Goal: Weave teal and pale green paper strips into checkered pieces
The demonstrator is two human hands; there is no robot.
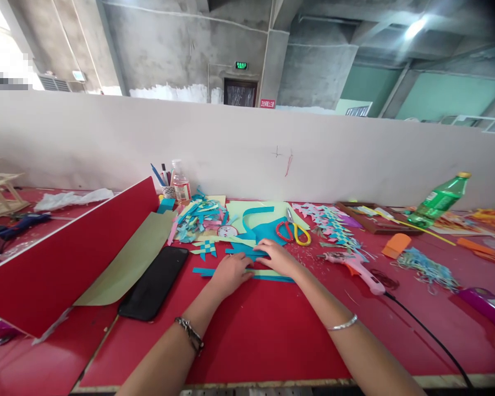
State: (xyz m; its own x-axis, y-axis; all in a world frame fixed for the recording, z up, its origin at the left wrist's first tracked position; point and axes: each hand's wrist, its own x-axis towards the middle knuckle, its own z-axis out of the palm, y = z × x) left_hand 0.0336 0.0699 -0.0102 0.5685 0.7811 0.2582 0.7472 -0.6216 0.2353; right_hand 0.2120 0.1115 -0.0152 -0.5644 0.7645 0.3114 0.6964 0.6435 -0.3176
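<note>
On the red tabletop, my left hand (231, 272) curls its fingers over blue and pale green paper strips (272, 274) lying crosswise. Opposite it, my right hand (274, 257) has bent fingers around the end of some blue paper strips (245, 250); the fingertips are small and partly hidden. A woven blue-and-green paper piece (207, 248) lies just left of the strips. Beyond my right hand rest scissors (293, 228) with red and yellow handles, on blue and pale green paper sheets (268, 228).
A black phone (154, 283) and a red upright board (78, 247) stand left. Paper scraps (202, 217), a clear bottle (181, 184) and a pen cup (168, 191) are behind. Rightward are a woven paper strip (330, 225), pink glue gun (357, 267) with cord, and green bottle (439, 201).
</note>
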